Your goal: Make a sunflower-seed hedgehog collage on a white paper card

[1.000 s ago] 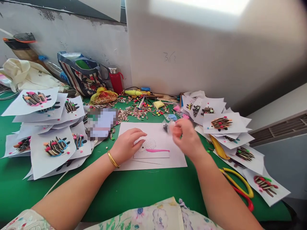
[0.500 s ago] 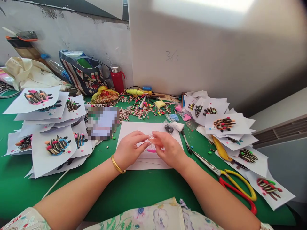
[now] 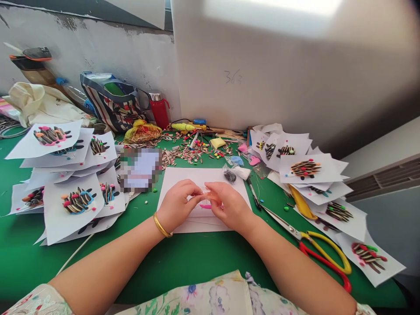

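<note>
Over a stack of white paper [image 3: 169,177], both hands meet fingertip to fingertip. My left hand [image 3: 180,203], with a gold bangle at its wrist, pinches one side of a small clear plastic bag [image 3: 206,190]. My right hand [image 3: 231,205] has its fingers curled round the other side. Something orange-pink shows in the bag; most of it is hidden by the fingers. Below them a pink patch [image 3: 206,207] shows on the top sheet. Just beyond my right hand lie a bag of black clay [image 3: 229,176] and a white packet [image 3: 242,172].
Paper sheets with sunflower-seed hedgehogs [image 3: 78,201] pile up at left, with more sheets [image 3: 305,168] at right. Large scissors [image 3: 305,236] and a black pen [image 3: 253,192] lie to the right. Loose sunflower seeds [image 3: 180,153] spread at the back, near a red flask [image 3: 159,109].
My right fingers have closed in slightly toward the left ones, and less of the clear bag shows between them. The camera view has shifted a little.
</note>
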Motion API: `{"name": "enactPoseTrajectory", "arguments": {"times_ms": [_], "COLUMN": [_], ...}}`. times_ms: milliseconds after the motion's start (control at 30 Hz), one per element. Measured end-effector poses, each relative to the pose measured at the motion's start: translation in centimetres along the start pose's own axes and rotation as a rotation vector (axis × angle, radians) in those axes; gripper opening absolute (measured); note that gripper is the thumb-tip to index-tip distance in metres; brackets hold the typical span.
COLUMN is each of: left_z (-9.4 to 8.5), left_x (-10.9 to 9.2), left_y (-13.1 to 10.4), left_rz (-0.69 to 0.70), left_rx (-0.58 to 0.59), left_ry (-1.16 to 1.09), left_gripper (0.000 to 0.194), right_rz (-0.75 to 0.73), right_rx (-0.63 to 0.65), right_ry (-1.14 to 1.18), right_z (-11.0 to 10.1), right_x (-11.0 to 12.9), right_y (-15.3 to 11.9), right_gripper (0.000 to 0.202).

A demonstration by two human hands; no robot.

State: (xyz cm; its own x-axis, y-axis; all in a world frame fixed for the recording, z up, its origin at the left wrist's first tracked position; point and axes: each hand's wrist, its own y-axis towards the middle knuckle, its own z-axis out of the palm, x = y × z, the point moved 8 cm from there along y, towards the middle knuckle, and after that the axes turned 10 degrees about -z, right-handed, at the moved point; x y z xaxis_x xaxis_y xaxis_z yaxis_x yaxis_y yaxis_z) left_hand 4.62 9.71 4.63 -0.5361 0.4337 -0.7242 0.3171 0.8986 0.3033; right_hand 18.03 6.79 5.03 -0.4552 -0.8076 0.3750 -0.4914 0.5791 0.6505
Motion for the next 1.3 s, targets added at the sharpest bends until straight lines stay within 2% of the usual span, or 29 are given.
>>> {"name": "enactPoseTrajectory", "arguments": {"times_ms": [167, 433, 633, 700, 833, 933, 1033, 1200, 1300], "left_z": [-0.3, -0.3, -0.6, -1.0, -1.4, -1.5, -1.7, -3.3, -4.5], "left_x": [-0.5, -0.2, -0.6, -0.4, 0.0, 0.4, 1.4, 4.8, 6.3], "left_y": [-0.2, -0.2, -0.2, -0.1, 0.2, 0.4, 0.7, 1.6, 2.0], "left_rz": [0.059, 0.003, 0.107, 0.094, 0.036, 0.033, -0.006, -0.267, -0.338], "left_rx": [-0.012, -0.031, -0.039, -0.061, -0.074, -0.057, -0.048, -0.111, -0.162], "left_ry": [0.028, -0.078, 0.005, 0.057, 0.083, 0.03, -0.027, -0.058, 0.033], "left_gripper": [0.012, 0.004, 0.01, 0.007, 0.018, 0.012, 0.017, 0.023, 0.026], "right_rz": [0.006, 0.011, 0.038, 0.038, 0.037, 0.044, 0.075, 0.156, 0.216], "right_rx": [-0.008, 0.007, 0.006, 0.002, -0.001, -0.001, -0.012, -0.032, -0.021], "right_ry": [-0.002, 0.009, 0.023, 0.03, 0.041, 0.059, 0.072, 0.053, -0.017], "right_z": [-0.3, -0.2, -0.2, -0.2, -0.1, -0.2, -0.4, -1.2, -1.9], "right_x": [-0.1, -0.3, -0.7, -0.7, -0.7, -0.8, -1.3, -3.0, -4.6], "right_y": [0.0, -0.1, -0.2, -0.2, -0.3, -0.4, -0.5, -0.9, -1.3], "right_gripper": [0.051, 0.052, 0.052, 0.052, 0.052, 0.053, 0.053, 0.051, 0.045]}}
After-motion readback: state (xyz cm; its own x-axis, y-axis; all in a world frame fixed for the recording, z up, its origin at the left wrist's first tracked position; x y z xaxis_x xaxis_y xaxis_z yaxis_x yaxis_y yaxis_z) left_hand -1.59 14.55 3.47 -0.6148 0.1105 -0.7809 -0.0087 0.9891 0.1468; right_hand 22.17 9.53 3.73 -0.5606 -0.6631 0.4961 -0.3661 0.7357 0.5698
